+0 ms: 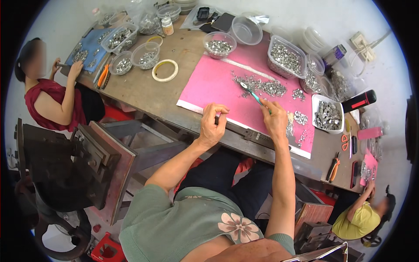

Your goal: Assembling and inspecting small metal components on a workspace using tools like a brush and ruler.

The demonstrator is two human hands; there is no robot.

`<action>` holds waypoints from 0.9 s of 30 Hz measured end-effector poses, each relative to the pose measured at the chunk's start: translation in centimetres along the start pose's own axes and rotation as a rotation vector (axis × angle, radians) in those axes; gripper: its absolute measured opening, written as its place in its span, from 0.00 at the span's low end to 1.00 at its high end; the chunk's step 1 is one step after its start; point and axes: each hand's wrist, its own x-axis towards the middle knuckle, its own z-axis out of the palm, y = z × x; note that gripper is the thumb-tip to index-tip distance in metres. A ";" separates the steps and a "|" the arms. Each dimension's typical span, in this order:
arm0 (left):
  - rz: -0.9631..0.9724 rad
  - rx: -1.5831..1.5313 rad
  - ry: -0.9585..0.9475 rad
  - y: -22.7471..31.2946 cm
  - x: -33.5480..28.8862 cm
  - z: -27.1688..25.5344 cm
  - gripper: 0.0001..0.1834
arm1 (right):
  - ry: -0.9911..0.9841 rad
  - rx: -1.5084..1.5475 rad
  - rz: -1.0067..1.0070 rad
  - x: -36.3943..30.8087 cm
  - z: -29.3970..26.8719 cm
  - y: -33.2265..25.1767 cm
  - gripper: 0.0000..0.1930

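My right hand (276,118) grips the teal handle of a toothbrush (253,94). The brush's white head touches the left part of a spread of small silvery metal parts (273,88) on the pink mat (204,83). My left hand (213,125) is over the mat's white front edge with its fingers curled in. A small dark thing seems to show between those fingers, too little to name. Smaller clusters of metal parts (300,117) lie on the mat to the right of my right hand.
Along the back stand plastic tubs of metal parts (286,56), and a white tub (328,114) is at the right. A tape roll (165,70) and orange-handled pliers (104,76) lie leftward. Co-workers sit at the left (48,100) and right (360,218). A machine (94,159) stands lower left.
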 end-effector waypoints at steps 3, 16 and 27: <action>-0.065 -0.052 0.040 0.5 0.0 0.0 0.10 | -0.035 0.082 0.027 -0.9 -1.5 -0.6 0.11; -0.073 0.062 -0.194 1.2 2.6 0.0 0.16 | 0.101 0.085 0.080 -3.0 -4.7 1.2 0.15; -0.101 0.750 -0.754 -6.1 12.2 3.6 0.50 | 0.561 -0.134 0.539 -17.2 -13.9 17.3 0.20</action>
